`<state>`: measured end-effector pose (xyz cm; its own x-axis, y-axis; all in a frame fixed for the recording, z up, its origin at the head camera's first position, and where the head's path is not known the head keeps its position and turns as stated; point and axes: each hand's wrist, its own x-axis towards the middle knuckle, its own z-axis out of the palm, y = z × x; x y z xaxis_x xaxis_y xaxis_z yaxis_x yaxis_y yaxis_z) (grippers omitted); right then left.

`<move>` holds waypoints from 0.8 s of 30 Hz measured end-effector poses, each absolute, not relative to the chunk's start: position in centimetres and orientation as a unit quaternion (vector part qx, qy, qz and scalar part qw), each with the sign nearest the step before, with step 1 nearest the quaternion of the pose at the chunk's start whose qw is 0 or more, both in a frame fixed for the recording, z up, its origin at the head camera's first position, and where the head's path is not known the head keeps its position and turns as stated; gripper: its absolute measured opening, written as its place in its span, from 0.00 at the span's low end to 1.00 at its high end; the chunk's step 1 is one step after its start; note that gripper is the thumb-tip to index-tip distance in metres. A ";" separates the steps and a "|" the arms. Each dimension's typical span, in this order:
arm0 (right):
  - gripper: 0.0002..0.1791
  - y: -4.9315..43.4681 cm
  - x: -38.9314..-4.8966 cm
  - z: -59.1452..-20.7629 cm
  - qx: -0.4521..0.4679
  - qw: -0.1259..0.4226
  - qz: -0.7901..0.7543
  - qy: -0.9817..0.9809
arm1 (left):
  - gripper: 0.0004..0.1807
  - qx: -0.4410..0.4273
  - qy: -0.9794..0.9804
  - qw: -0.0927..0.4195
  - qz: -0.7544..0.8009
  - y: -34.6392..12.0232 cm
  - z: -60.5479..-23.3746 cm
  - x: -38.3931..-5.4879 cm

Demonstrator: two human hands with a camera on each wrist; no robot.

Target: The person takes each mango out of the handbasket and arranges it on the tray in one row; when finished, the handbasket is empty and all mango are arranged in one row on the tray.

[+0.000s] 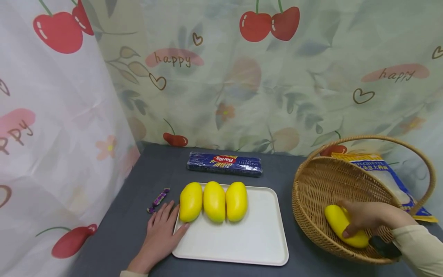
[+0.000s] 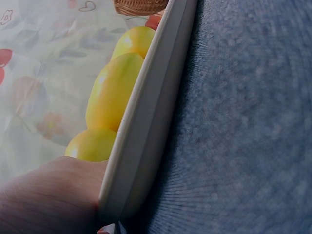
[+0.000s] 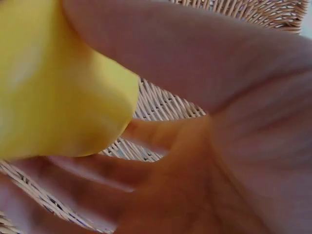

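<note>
In the head view three yellow mangoes (image 1: 214,202) stand side by side along the back left of a white tray (image 1: 249,242). My left hand (image 1: 160,231) lies with fingers spread at the tray's left edge, its thumb over the rim beside the nearest mango. On the right, my right hand (image 1: 363,219) reaches into a tilted wicker basket (image 1: 311,215) and holds another yellow mango (image 1: 335,221) between thumb and fingers. The right wrist view shows the thumb across this mango's top and the fingers beneath it, with wicker behind.
Behind the tray lies a blue Barilla spaghetti pack (image 1: 225,164). A purple wrapped candy (image 1: 159,199) is near my left fingertips. A blue and yellow bag (image 1: 391,177) leans behind the basket, whose handle (image 1: 380,137) arches overhead. Printed curtains (image 1: 221,96) border the dark table (image 1: 159,169).
</note>
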<state>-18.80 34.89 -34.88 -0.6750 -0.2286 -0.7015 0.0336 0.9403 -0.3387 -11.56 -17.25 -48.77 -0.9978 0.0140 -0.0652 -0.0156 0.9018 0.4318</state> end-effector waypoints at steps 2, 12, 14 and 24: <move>0.59 34.9 -19.1 -34.9 -0.079 0.382 -0.150 0.908 | 0.42 -0.001 0.974 0.034 0.222 -17.2 -48.8 -11.5; 0.58 34.9 -19.7 -35.5 -0.144 0.311 -0.130 0.931 | 0.44 -0.006 0.974 0.038 0.224 -17.2 -48.8 -11.6; 0.58 34.9 -19.7 -35.7 -0.145 0.305 -0.131 0.932 | 0.44 -0.006 0.974 0.037 0.225 -17.2 -48.7 -11.6; 0.60 34.8 -19.8 -36.4 -0.117 0.320 -0.115 0.933 | 0.46 -0.010 0.971 0.026 0.238 -17.2 -48.7 -11.5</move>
<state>-19.81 34.76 -36.35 -0.7673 -0.2925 -0.5706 -0.1457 0.9462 -0.2890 -11.48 -17.15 -48.70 -0.9985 -0.0062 -0.0543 -0.0307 0.8861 0.4625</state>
